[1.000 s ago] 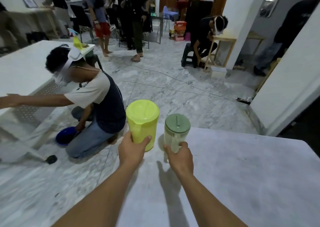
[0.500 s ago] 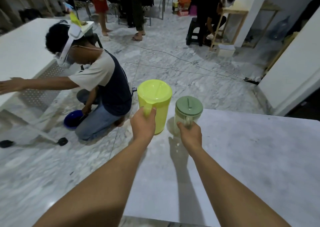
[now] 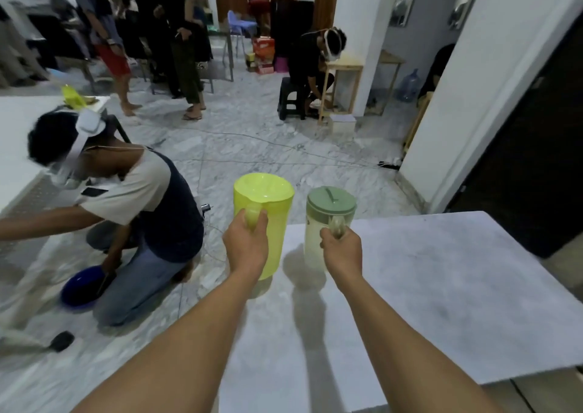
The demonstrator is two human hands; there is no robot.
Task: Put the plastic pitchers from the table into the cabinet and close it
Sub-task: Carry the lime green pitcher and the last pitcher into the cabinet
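Observation:
A bright yellow-green plastic pitcher (image 3: pixel 271 211) with a matching lid hangs just above the near left corner of the grey-white table (image 3: pixel 426 286). My left hand (image 3: pixel 247 248) is wrapped around its handle. To its right is a clear pitcher (image 3: pixel 315 242) with a sage-green lid, lifted a little off the table, its shadow below it. My right hand (image 3: pixel 342 248) grips that pitcher's handle. No cabinet is recognisable in the head view.
A person (image 3: pixel 132 211) kneels on the marble floor just left of the table, beside a blue bowl (image 3: pixel 80 289). Several people stand farther back. Another sits on a stool (image 3: pixel 291 97). A white wall (image 3: pixel 479 91) and dark doorway stand at right.
Both pitchers have risen off the table in my hands. The view has tilted up again, showing more of the room behind.

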